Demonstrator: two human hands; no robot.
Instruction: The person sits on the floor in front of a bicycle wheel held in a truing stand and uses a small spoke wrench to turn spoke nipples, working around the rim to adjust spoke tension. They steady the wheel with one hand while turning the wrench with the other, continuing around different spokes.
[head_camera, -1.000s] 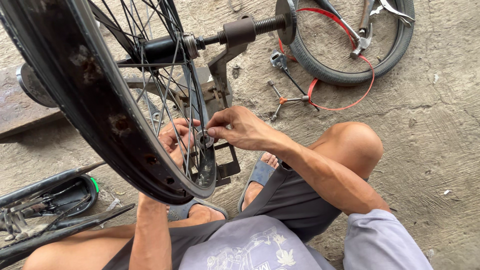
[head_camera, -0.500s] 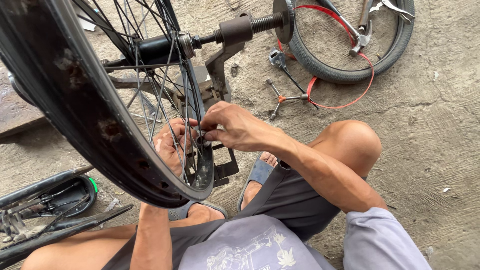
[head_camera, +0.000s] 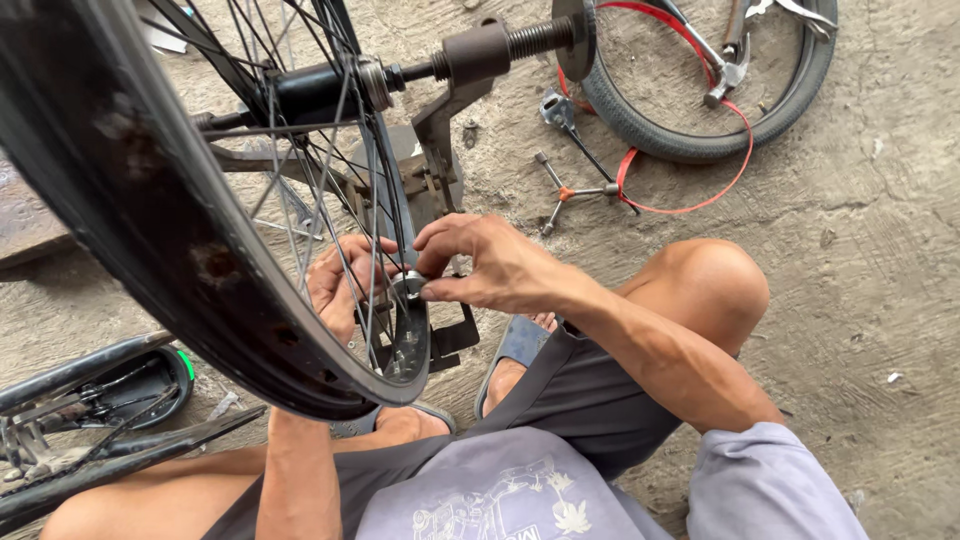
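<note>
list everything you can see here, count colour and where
bicycle wheel rim: one, black with thin metal spokes, upright on a stand, left half of view
axle: one, dark threaded metal, top centre, through the hub
small round tool: one, silver, at the rim, pinched between both hands
tyre: one, black, flat on the ground, top right
red cable loop: one, lying over the tyre
three-armed wrench: one, metal with orange hub, on the ground by the tyre
bicycle parts: dark, one with a green edge, bottom left
concrete floor: grey, cracked
sandals: two, blue-grey, on the feet
left hand: behind the spokes, at the tool
right hand: fingertips on the tool
</note>
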